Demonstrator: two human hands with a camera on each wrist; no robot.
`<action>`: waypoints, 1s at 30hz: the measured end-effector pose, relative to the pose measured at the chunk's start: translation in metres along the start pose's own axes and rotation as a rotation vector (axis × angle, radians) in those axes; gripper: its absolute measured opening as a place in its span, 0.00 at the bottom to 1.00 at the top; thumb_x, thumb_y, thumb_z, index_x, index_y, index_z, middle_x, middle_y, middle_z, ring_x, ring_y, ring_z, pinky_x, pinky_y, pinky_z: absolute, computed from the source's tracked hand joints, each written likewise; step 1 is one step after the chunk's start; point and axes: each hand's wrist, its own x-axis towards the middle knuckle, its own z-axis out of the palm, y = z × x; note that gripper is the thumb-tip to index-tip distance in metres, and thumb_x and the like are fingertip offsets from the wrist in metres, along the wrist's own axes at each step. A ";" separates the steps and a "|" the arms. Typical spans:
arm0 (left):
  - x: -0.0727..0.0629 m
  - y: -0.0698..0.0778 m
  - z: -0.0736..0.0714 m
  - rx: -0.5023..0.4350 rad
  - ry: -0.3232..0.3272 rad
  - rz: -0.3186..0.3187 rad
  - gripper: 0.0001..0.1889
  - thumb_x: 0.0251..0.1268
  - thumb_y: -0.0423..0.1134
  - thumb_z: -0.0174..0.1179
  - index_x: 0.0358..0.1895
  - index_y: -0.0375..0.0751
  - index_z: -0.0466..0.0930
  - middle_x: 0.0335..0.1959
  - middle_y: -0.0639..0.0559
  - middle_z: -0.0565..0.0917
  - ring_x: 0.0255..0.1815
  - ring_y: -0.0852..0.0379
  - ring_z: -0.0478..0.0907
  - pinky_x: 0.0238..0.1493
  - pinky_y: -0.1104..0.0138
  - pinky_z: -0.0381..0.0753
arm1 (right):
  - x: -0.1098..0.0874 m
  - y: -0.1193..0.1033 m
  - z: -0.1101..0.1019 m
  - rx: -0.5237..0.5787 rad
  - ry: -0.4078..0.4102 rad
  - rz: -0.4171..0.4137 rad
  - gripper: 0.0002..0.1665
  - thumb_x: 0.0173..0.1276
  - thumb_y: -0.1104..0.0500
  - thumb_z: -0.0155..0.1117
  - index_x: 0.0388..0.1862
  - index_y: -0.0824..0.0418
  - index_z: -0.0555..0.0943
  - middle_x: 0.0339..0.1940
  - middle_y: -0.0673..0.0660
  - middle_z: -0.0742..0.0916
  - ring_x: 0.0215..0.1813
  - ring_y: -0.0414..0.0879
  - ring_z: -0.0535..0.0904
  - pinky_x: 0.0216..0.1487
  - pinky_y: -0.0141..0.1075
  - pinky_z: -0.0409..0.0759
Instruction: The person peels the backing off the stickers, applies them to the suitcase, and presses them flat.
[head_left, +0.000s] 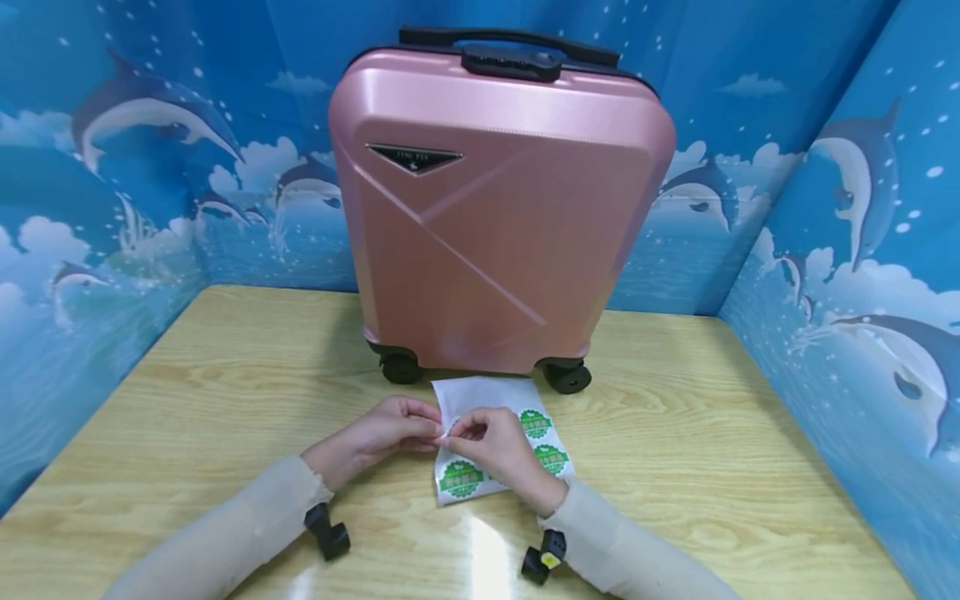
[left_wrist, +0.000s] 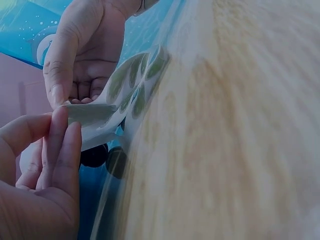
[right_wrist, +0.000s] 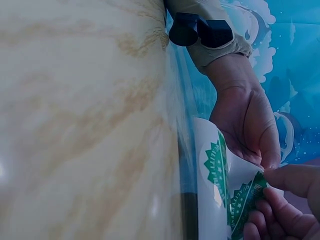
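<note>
A white sheet of round green stickers (head_left: 460,481) is held between both hands, its near part over the table in front of the suitcase. My left hand (head_left: 390,433) pinches the sheet's left edge. My right hand (head_left: 495,446) reaches across the sheet, thumb and forefinger pinching the edge of a sticker right beside the left fingertips. In the right wrist view the sheet bends, and this green sticker (right_wrist: 245,202) runs up to the pinching fingers (right_wrist: 290,180). The left wrist view shows both sets of fingertips meeting at the sheet's edge.
A pink hard-shell suitcase (head_left: 495,242) stands upright on its black wheels (head_left: 567,377) just behind the sheet. The wood-grain table (head_left: 712,467) spreads to both sides. Blue dolphin-print curtains (head_left: 247,125) enclose the back and sides.
</note>
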 end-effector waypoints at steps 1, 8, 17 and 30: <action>0.000 0.000 0.000 -0.003 -0.001 0.000 0.05 0.58 0.23 0.56 0.35 0.34 0.78 0.28 0.51 0.83 0.30 0.61 0.82 0.38 0.69 0.82 | 0.000 0.000 0.000 0.005 -0.003 0.001 0.07 0.53 0.61 0.73 0.25 0.64 0.84 0.23 0.54 0.86 0.26 0.37 0.78 0.31 0.27 0.78; 0.000 0.001 0.000 -0.001 -0.002 0.005 0.05 0.58 0.23 0.55 0.37 0.31 0.78 0.28 0.51 0.83 0.30 0.61 0.82 0.39 0.69 0.82 | 0.000 0.000 -0.003 0.037 -0.022 0.004 0.06 0.54 0.62 0.72 0.27 0.65 0.84 0.25 0.55 0.86 0.27 0.38 0.79 0.33 0.28 0.78; -0.001 0.001 0.000 -0.001 0.016 -0.003 0.06 0.59 0.23 0.56 0.37 0.32 0.80 0.27 0.51 0.84 0.29 0.61 0.82 0.38 0.69 0.82 | -0.002 -0.001 -0.007 0.031 -0.042 -0.019 0.04 0.57 0.62 0.70 0.28 0.63 0.84 0.25 0.53 0.86 0.29 0.38 0.77 0.33 0.28 0.78; -0.002 0.004 0.003 0.008 0.046 -0.004 0.06 0.59 0.23 0.56 0.35 0.34 0.82 0.26 0.53 0.84 0.28 0.63 0.82 0.37 0.70 0.82 | -0.005 0.003 -0.016 0.004 -0.054 0.000 0.02 0.57 0.64 0.69 0.28 0.63 0.84 0.26 0.52 0.85 0.29 0.37 0.77 0.33 0.28 0.77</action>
